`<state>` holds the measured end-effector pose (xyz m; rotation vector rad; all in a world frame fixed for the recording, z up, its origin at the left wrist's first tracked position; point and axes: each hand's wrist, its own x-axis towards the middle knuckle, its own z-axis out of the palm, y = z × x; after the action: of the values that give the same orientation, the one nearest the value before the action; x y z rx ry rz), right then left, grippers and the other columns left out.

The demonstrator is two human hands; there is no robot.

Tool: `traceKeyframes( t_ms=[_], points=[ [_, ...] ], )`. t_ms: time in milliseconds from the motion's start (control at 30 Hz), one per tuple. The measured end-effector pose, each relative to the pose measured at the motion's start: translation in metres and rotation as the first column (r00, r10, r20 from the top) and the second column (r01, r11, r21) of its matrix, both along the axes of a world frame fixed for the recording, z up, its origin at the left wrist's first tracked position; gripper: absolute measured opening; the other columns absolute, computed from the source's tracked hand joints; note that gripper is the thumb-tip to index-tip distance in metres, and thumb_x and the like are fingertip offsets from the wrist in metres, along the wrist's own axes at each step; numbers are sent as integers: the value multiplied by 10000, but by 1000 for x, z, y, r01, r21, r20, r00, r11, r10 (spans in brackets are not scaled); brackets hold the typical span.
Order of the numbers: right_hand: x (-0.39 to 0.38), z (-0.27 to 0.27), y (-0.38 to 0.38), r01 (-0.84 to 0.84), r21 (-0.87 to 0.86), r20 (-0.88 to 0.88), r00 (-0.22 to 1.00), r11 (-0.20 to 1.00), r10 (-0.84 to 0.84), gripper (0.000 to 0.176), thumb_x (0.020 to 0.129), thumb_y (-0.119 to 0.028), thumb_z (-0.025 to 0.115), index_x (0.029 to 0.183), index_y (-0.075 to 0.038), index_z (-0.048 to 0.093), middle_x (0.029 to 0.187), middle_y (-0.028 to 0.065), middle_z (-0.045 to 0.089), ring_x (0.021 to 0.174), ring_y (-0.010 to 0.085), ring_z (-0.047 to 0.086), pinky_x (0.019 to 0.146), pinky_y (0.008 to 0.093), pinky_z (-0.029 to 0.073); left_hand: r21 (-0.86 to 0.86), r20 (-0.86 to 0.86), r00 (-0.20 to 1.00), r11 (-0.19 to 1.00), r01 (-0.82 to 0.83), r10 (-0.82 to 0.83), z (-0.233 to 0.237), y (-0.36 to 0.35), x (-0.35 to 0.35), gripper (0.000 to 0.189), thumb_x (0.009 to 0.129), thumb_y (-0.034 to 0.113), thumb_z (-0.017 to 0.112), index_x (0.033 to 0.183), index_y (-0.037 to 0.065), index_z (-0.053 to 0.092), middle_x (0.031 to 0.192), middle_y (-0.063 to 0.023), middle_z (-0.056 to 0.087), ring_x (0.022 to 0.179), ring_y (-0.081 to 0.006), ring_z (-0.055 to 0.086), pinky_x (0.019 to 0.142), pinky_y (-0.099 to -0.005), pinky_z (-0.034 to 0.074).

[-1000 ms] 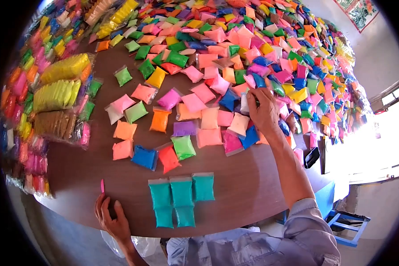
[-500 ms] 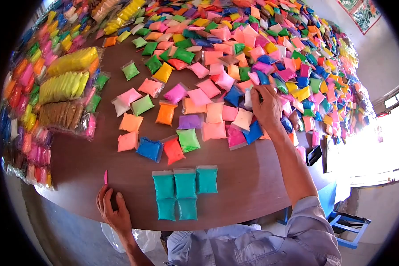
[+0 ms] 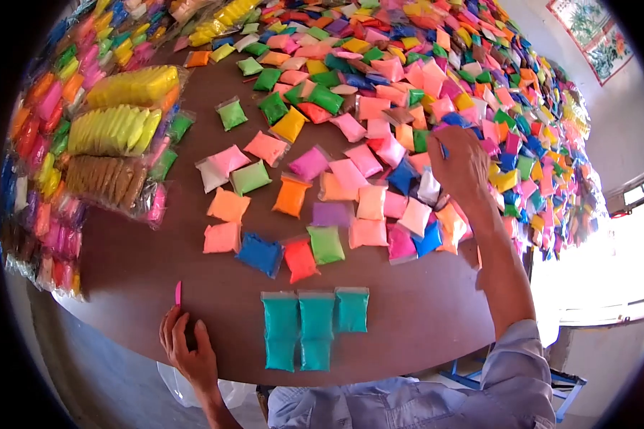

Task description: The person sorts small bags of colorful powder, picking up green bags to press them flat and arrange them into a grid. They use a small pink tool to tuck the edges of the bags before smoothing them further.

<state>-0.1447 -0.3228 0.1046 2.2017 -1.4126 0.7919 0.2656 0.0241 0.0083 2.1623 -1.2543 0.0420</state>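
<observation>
The right hand [image 3: 461, 163], fingers bunched, reaches into heaped packets [image 3: 433, 76] at two o'clock, while teal packets [image 3: 316, 314] lie aligned at six, presumably for separation, and the left hand [image 3: 192, 359] curls loosely by a pink strip [image 3: 178, 294] at eight (either grip unclear).

On the brown table [image 3: 139, 264], the left hand [image 3: 192, 352] lies toward half past seven, a pink strip [image 3: 178, 293] at its fingertips. Toward two o'clock, the right hand [image 3: 461, 166] reaches into the colourful heap of packets [image 3: 504, 114], its fingertips partly hidden. Five teal packets [image 3: 315, 318] lie at six o'clock; bagged yellow packets [image 3: 132, 87] and brown packets [image 3: 107, 179] sit around ten.
</observation>
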Motion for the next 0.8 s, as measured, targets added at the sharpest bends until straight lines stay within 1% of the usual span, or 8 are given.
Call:
traceKeyframes(
  t_ms=[67,167,300,400,500,567,667,800],
  points=[
    [38,16,-21,-159,177,92,985,971,145,136,926,-173,708,985,-62,760,948,108,744,938,325,709,806,436,561,42,-16,1000,999,-14,14,2,1,0,241,889,58,723,1126,21,699,1336,-121,678,1301,-356,576,1130,-480,440],
    [69,-4,-86,-327,189,42,945,926,325,160,939,-177,688,1041,-74,755,979,105,748,941,324,715,799,427,567,60,-37,999,998,-31,33,3,0,0,245,873,49,717,1115,15,696,1334,-123,679,1304,-360,574,1135,-481,435],
    [107,-16,-152,-342,292,84,940,893,332,200,955,-204,654,1081,-84,751,1031,113,751,969,337,718,823,447,567,80,4,999,996,-41,40,0,1,3,244,861,46,708,1102,12,697,1329,-133,681,1300,-372,576,1128,-493,441],
    [122,-23,-185,-312,405,91,949,859,302,236,960,-227,629,1105,-87,752,1068,134,750,997,349,718,838,464,565,80,-9,999,996,-30,31,-2,3,5,235,854,44,698,1086,6,698,1323,-146,683,1294,-388,578,1120,-507,448],
    [129,-28,-203,-1,307,-99,995,952,32,275,929,-307,665,1078,-102,771,1011,154,759,991,370,720,854,500,560,95,25,1000,995,-18,16,0,-1,7,218,873,16,678,1088,-24,684,1314,-181,675,1261,-400,599,1094,-491,467],
    [120,-21,-212,16,345,-117,993,938,26,285,917,-337,681,1041,-99,778,988,157,759,984,373,721,850,506,560,9,-27,998,998,55,-55,5,-8,6,260,939,44,753,1199,49,755,1318,-148,697,1120,-307,708,879,-381,641],
    [116,-25,-215,48,358,-145,989,932,5,324,884,-401,725,941,-89,787,937,161,758,957,375,724,831,513,561,-15,-7,998,998,60,-60,-1,-5,8,252,935,39,755,1186,32,753,1261,-154,717,1109,-310,711,852,-379,640],
    [115,-34,-223,140,332,-138,986,933,-99,265,901,-326,694,936,-75,773,961,186,754,976,386,725,835,525,569,-5,15,999,999,52,-52,4,-7,8,218,936,27,747,1154,28,761,1257,-139,720,1100,-294,714,860,-373,642]
  ],
)
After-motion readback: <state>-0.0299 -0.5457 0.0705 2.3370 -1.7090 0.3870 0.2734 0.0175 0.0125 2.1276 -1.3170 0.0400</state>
